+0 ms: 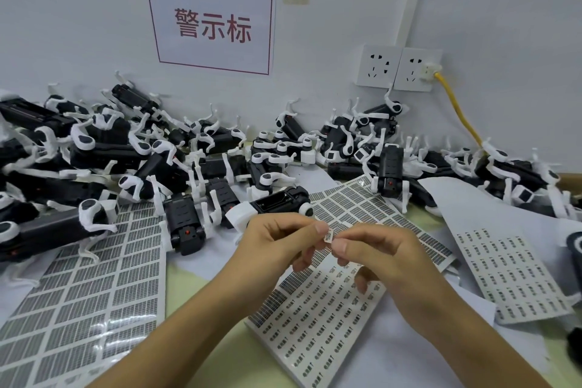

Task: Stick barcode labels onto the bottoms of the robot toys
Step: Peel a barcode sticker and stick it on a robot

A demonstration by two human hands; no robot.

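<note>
A small barcode label [328,235] is pinched between the fingertips of my left hand [277,242] and my right hand [378,252], held above a label sheet [318,324]. Just behind my hands lies a black-and-white robot toy [277,203] on its side. Another toy [184,224] lies belly up to its left. Many more robot toys [94,148] are heaped along the wall.
Label sheets cover the table: one at the left [78,293], one at the right [510,274], one behind my hands [362,198]. A second toy pile [390,148] sits under wall sockets [398,68] with a yellow cable [456,104]. A sign [212,22] hangs on the wall.
</note>
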